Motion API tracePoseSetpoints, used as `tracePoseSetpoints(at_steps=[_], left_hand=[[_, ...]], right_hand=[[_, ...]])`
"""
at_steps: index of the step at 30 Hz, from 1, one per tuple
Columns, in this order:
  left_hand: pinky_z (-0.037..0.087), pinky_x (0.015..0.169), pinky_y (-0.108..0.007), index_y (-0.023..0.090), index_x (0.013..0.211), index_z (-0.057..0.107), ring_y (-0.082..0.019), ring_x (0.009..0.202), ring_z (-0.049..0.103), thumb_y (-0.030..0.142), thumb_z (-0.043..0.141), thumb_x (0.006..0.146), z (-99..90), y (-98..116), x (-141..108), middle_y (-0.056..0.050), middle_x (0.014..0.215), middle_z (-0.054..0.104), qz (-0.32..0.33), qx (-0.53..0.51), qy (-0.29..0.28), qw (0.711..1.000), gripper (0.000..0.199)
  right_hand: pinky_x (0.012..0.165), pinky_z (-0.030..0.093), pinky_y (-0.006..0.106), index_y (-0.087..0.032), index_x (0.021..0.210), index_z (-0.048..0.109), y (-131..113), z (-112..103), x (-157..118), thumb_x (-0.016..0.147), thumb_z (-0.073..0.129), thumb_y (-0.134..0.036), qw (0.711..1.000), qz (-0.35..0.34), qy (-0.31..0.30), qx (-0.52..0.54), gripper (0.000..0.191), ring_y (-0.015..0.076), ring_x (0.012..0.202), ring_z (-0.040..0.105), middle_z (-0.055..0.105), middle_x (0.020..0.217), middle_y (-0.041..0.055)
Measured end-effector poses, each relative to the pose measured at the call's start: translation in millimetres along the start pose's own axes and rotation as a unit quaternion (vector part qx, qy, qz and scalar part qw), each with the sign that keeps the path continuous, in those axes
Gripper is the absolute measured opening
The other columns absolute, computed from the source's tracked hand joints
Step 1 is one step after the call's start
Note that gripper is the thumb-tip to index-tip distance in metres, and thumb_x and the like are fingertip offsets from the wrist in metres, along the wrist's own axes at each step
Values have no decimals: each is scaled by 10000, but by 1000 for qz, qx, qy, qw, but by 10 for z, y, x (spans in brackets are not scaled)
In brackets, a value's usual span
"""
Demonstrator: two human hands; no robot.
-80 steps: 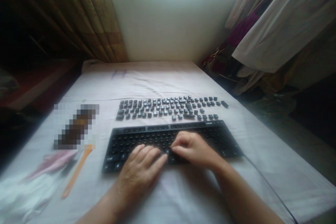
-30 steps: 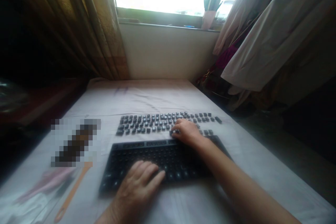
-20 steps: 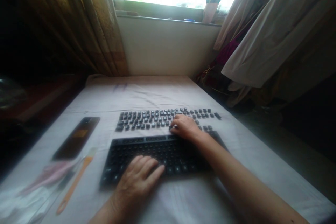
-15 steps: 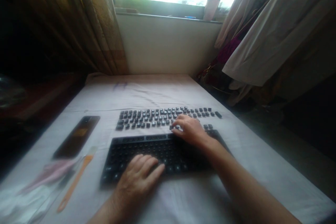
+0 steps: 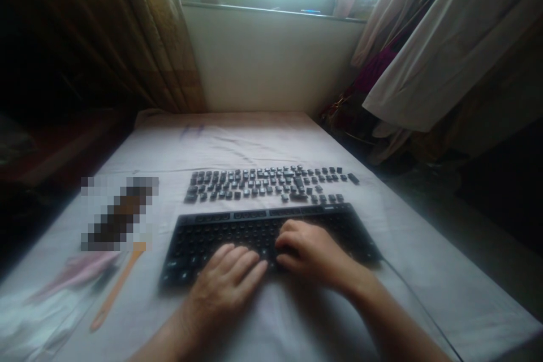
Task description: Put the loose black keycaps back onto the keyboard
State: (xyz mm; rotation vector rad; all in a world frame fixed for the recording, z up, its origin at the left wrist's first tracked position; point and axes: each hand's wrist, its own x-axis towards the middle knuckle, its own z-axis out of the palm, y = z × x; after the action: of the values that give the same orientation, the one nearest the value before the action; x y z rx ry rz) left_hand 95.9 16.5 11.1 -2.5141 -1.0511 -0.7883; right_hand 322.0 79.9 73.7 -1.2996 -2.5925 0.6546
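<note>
The black keyboard [image 5: 250, 232] lies on the pale cloth, many of its key positions stripped of caps along the upper rows. My left hand [image 5: 231, 277] rests on its lower left part, fingers stretched out and open, holding nothing. Over the lower middle of the board, my right hand [image 5: 305, 249] is closed in a pinch; a small dark keycap [image 5: 283, 250] seems to sit between thumb and fingers, mostly hidden. Behind the keyboard, loose black keycaps [image 5: 254, 181] lie in rows, with a gap in the nearest row.
On the left lie an orange-handled brush [image 5: 116, 288], a pixelated dark phone-like object [image 5: 121, 215] and a pink cloth [image 5: 76, 277]. A cable [image 5: 418, 297] runs from the keyboard's right side. Beyond the bed-like surface [image 5: 250, 136] stand a wall, a window and curtains.
My right hand has moved from the loose keycaps back toward me, over the keyboard, apparently with one keycap. The left hand stays on the keyboard. The view has tilted down slightly.
</note>
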Motion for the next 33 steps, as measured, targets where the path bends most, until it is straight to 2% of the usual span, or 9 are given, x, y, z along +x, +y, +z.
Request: tracePoseSetpoints(at_steps=[8,15,23,28,33], left_hand=[[374,1089,-372,243,1216,669,-174,1073,597,215,454,1024,32,63,131,-28,1116,701,2,-9,-7,1000,290],[358,1095,-374,242,1218,676,-190,1078,583,230,417,1038,54,74,127,-22,1121,702,-16,-11,-12,1000,315],[372,1087,-379,247,1210,678,-188,1080,590,226,481,1012,74,76,97,-30,1128,703,-19,-15,-17,1000,281],[357,1105,-366,240,1196,682,-173,1083,593,223,485,1013,70,72,105,-22,1126,705,-16,-14,-18,1000,270],[362,1117,-364,239,1220,675,-171,1088,596,222,475,1013,62,75,111,-35,1120,703,-18,-18,-24,999,287]], right_hand=[[799,491,265,-203,955,771,-57,-26,17,841,691,-171,1000,16,-17,-11,143,184,908,664,717,1004,56],[797,493,262,-196,961,788,-52,-14,40,852,710,-192,999,29,-19,6,134,183,908,676,729,1002,54],[791,503,243,-218,921,808,42,73,13,889,663,-167,997,15,14,77,157,165,879,693,752,931,40],[740,508,245,-211,788,785,55,128,44,859,674,-157,990,50,61,117,142,157,792,694,748,844,31],[693,500,241,-215,740,760,60,160,61,824,681,-149,986,67,82,126,132,154,755,686,742,814,21]])
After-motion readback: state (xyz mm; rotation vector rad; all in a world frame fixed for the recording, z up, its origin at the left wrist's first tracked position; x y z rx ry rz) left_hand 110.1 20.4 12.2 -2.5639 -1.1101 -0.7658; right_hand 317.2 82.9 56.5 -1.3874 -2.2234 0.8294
